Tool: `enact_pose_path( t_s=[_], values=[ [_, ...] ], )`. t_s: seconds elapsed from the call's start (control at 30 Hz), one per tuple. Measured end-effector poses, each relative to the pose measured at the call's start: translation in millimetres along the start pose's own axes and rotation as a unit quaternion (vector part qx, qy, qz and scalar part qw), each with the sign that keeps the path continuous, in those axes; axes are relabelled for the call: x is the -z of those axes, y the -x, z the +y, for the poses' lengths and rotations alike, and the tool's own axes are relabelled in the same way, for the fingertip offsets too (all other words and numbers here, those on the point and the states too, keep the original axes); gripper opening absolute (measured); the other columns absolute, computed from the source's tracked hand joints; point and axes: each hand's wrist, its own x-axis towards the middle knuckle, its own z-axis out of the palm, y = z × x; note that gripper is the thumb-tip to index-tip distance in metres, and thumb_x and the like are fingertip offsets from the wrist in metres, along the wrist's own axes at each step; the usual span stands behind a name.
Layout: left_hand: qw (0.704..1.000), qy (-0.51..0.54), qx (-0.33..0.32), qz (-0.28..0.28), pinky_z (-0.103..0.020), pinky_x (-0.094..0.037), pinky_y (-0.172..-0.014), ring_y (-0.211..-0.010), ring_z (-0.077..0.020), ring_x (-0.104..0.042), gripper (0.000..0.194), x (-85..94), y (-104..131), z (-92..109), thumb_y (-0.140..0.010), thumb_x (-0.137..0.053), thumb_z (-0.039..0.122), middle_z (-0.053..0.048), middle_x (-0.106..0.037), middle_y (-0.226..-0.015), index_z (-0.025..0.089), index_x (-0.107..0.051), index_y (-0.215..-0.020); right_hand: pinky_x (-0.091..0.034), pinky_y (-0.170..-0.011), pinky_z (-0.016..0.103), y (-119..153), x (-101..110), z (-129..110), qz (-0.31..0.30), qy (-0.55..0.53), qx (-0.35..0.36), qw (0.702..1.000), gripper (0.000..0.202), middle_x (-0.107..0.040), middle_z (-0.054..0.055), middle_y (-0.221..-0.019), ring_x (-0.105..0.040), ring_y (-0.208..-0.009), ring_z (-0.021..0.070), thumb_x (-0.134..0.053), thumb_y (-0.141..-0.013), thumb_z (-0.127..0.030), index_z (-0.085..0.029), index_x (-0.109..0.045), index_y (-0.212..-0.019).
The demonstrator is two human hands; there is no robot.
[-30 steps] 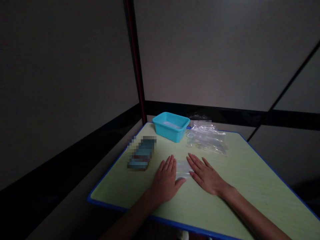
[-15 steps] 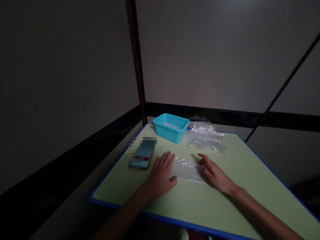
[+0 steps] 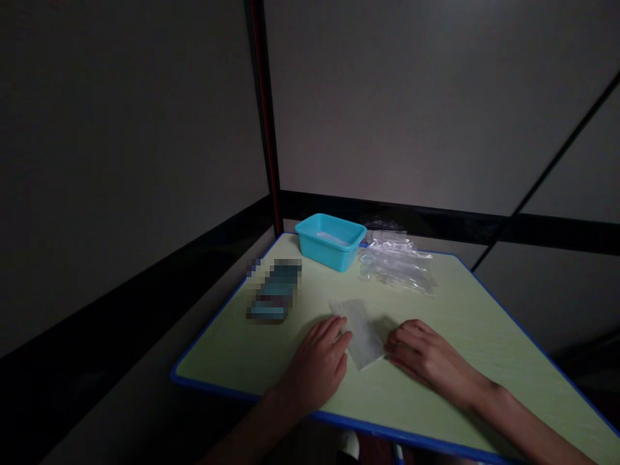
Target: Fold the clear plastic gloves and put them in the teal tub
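Observation:
A clear plastic bag (image 3: 362,336) lies slantwise on the table between my hands, narrower and cloudier than a single flat sheet, as if folded over. My left hand (image 3: 320,358) has its fingers bent, thumb and fingertips closed on the bag's left edge. On the other side, my right hand (image 3: 426,352) is curled, its fingertips pinched together at the bag's lower right corner. The tips of the right fingers are partly hidden by the hand itself.
A turquoise plastic basin (image 3: 322,252) stands at the back of the table (image 3: 465,336), with something pale inside. Beside it lies a heap of clear plastic bags (image 3: 394,261). A pixelated phone (image 3: 276,290) rests at the left. Walls border the table's left and far sides.
The bag has gone from lying flat and wide to a narrower, slanted shape. My left hand's spread fingers have bent inward; my right hand has drawn nearer me and closed at the bag's corner.

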Motion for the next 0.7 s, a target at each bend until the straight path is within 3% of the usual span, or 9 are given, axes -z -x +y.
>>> enact_pose_path(
  t_s=[0.13, 0.3, 0.4, 0.47, 0.6, 0.7],
  values=[
    [0.999, 0.025, -0.019, -0.024, -0.034, -0.035, -0.092, -0.104, -0.0178, -0.044, 0.023, 2.0, 1.4, 9.2, -0.075, -0.047, 0.012, -0.005, -0.052, -0.109, 0.019, -0.055, -0.096, -0.039, -0.066, 0.034, -2.0, -16.5, 3.5, 0.015, 0.109, 0.096, 0.989, 0.019, -0.058, 0.004, -0.078, -0.051, -0.072, 0.0169, -0.041, -0.085, -0.012, -0.015, -0.058, -0.076],
    [0.998, 0.036, -0.014, -0.041, -0.035, -0.037, -0.089, -0.099, -0.0186, -0.046, 0.02, 2.7, -2.1, 6.8, -0.074, -0.048, 0.013, -0.005, -0.054, -0.104, 0.018, -0.055, -0.093, -0.041, -0.072, 0.034, -6.7, -21.1, 5.2, 0.019, 0.096, 0.11, 0.989, 0.017, -0.06, 0.006, -0.096, -0.053, -0.08, 0.017, -0.04, -0.085, -0.011, -0.015, -0.057, -0.082],
    [0.998, 0.05, -0.005, -0.04, -0.034, -0.036, -0.088, -0.098, -0.0194, -0.047, 0.024, 1.2, -2.4, 5.3, -0.072, -0.052, 0.015, -0.005, -0.054, -0.104, 0.017, -0.054, -0.096, -0.038, -0.086, 0.033, -9.9, -16.3, 4.8, 0.0, 0.016, 0.087, 0.996, 0.016, -0.055, 0.008, -0.111, -0.048, -0.103, 0.0193, -0.04, -0.084, -0.012, -0.013, -0.054, -0.09],
    [0.998, 0.061, 0.003, -0.033, -0.034, -0.037, -0.087, -0.096, -0.02, -0.047, 0.028, -0.9, -2.9, 4.6, -0.068, -0.056, 0.017, -0.005, -0.055, -0.102, 0.017, -0.054, -0.097, -0.038, -0.088, 0.033, -12.6, -12.3, 4.3, -0.019, -0.051, 0.05, 0.997, 0.017, -0.054, 0.01, -0.111, -0.045, -0.107, 0.0193, -0.038, -0.085, -0.013, -0.013, -0.051, -0.094],
    [0.997, 0.069, 0.031, -0.014, -0.032, -0.039, -0.083, -0.09, -0.0192, -0.051, 0.026, -5.0, -7.3, 3.8, -0.067, -0.057, 0.017, -0.004, -0.059, -0.095, 0.018, -0.056, -0.093, -0.044, -0.071, 0.03, -18.8, -5.9, 6.1, -0.056, -0.173, -0.046, 0.982, 0.017, -0.06, 0.007, -0.093, -0.056, -0.083, 0.0158, -0.03, -0.087, -0.016, -0.018, -0.045, -0.094],
    [0.997, 0.054, 0.059, -0.013, -0.029, -0.042, -0.076, -0.082, -0.0171, -0.054, 0.018, -5.8, -12.4, 4.0, -0.072, -0.053, 0.012, -0.002, -0.061, -0.087, 0.019, -0.058, -0.087, -0.044, -0.066, 0.028, -22.6, -2.6, 10.0, -0.062, -0.228, -0.072, 0.969, 0.016, -0.06, 0.005, -0.087, -0.056, -0.074, 0.0143, -0.03, -0.088, -0.019, -0.019, -0.044, -0.093]
  ],
)
